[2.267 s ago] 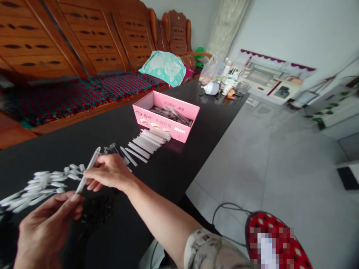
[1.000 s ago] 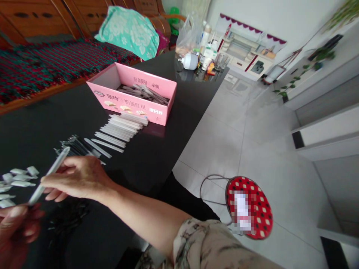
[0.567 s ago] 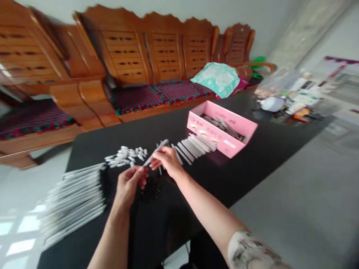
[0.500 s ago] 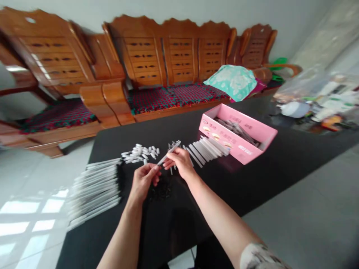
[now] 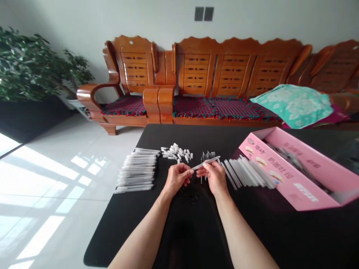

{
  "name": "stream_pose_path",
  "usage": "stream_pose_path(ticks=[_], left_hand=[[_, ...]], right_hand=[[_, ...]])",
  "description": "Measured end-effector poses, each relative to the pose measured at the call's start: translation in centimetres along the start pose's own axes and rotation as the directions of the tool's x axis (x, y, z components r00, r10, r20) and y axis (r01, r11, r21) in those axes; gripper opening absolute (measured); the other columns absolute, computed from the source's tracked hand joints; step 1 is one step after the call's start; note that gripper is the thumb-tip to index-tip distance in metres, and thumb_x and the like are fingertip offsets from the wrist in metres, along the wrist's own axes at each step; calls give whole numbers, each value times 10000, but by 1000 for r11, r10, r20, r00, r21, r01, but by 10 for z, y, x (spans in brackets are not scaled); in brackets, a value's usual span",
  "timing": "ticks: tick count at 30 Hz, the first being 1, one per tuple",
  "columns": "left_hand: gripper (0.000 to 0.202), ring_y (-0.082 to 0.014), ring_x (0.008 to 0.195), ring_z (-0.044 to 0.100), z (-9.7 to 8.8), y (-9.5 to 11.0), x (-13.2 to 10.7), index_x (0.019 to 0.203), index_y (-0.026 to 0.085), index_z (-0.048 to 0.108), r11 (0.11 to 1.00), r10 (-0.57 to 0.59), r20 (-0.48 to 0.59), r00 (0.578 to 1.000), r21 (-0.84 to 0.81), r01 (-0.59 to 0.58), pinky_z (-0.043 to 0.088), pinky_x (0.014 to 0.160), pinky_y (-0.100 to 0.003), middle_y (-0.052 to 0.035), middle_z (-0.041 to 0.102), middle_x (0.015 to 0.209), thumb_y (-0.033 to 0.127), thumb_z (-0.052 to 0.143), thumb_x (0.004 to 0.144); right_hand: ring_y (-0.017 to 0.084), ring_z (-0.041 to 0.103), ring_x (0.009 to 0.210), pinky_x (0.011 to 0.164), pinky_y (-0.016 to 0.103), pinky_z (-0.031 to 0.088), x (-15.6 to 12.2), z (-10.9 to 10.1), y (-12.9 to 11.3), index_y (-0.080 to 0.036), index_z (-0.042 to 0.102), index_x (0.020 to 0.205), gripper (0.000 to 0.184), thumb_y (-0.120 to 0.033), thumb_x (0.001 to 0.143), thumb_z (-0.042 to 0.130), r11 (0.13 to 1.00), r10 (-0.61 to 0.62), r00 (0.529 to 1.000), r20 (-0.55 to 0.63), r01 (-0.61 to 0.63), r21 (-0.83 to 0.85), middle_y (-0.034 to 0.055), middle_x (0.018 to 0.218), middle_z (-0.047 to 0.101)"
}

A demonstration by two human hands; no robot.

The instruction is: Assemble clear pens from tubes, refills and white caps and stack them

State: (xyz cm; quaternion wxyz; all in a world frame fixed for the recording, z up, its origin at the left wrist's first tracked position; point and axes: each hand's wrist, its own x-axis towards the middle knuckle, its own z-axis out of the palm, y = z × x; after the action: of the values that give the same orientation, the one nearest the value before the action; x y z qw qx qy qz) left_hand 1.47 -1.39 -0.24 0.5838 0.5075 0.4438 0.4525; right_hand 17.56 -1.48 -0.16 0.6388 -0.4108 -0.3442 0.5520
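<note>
Both hands hold one slim white pen barrel [image 5: 206,163], slanting slightly up to the right. My left hand [image 5: 177,178] pinches its left end between thumb and fingers. Farther along, my right hand [image 5: 214,176] is closed around the barrel, and its right end sticks out beyond the fingers. Small white caps [image 5: 176,151] lie in a loose heap behind my left hand. Thin metallic pieces [image 5: 209,155] are partly hidden behind my right hand. Small black parts [image 5: 189,195] are scattered below the hands, too dark to make out singly.
On the black table [image 5: 123,231], a row of white barrels [image 5: 138,170] lies left and another row [image 5: 249,172] right. A pink box [image 5: 283,175] with greyish contents stands at the right. Behind are a wooden bench [image 5: 196,71] and a turquoise pillow [image 5: 294,104].
The view has swung left, bringing the plant into sight and shifting the table things rightward in the picture. Both hands keep hold of the barrel, which now lies flatter.
</note>
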Motion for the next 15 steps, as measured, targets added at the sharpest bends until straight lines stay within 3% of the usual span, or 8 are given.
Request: stream_pose_path(ticks=[3,8,15], left_hand=[[413,-104,433,557,1,1,-1,828,129,630,999,4,2,1000,-40,-4,447,380,-193,2,623,582,476,800,680],[480,-105,441,573,1,-2,-3,813,101,652,1000,-20,74,997,-14,21,420,351,-184,-52,648,644,575,585,853],[392,-99,441,566,2,-1,-2,775,110,628,999,17,35,999,-52,-15,464,393,-190,-24,640,612,475,762,731]], right_hand=[[214,706,513,446,298,593,-2,0,-1,-170,637,820,200,-292,722,761,1000,-11,1000,-14,11,9,47,654,735],[217,710,523,457,303,599,-5,-1,-3,-172,637,813,197,-296,724,761,1000,-16,1000,-14,16,8,47,651,734],[199,706,519,467,278,595,-4,-5,1,-157,639,819,211,-308,736,761,1000,-11,1000,-6,11,9,48,651,730]])
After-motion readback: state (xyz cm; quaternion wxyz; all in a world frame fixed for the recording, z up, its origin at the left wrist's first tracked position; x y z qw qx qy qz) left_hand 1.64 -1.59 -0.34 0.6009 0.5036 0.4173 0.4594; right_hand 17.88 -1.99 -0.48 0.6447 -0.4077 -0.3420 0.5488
